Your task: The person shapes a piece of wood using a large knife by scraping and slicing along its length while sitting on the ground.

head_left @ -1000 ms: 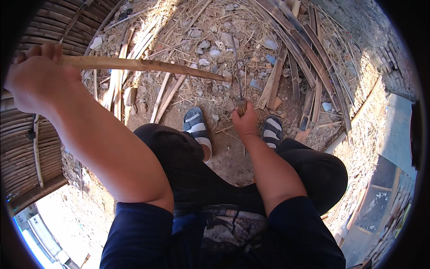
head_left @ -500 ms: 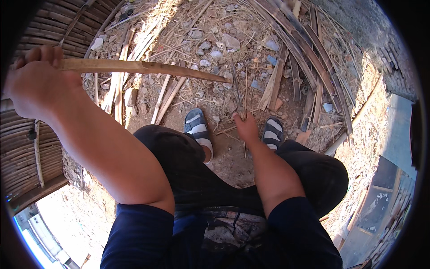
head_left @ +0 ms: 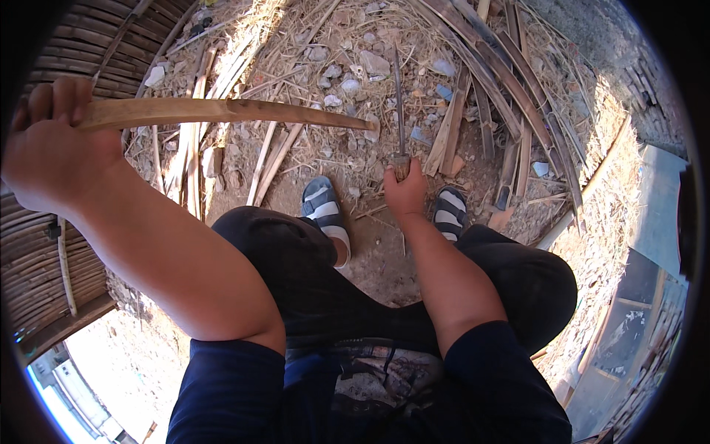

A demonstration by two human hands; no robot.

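Note:
My left hand (head_left: pixel 63 152), raised at the far left, is closed around the thick end of a split bamboo strip (head_left: pixel 222 111). The strip reaches across to the right and tapers to a tip above the littered ground. Between my feet and a little ahead, my right hand (head_left: pixel 405 191) grips the handle of a long, narrow-bladed knife (head_left: pixel 400 118). Its blade points away from me, seen nearly edge-on. A small gap shows between the blade and the strip's tip in this view.
Split bamboo pieces (head_left: pixel 510 81) lie in a curved heap at the far right, with more slats (head_left: pixel 196 140) on the left. Stones (head_left: pixel 374 64) and dry straw cover the ground. My sandalled feet (head_left: pixel 322 201) are close by. A bamboo slat wall (head_left: pixel 81 44) stands at left.
My right hand has moved forward with the knife, and its blade now points straighter ahead. The bamboo strip and my left hand have shifted slightly left.

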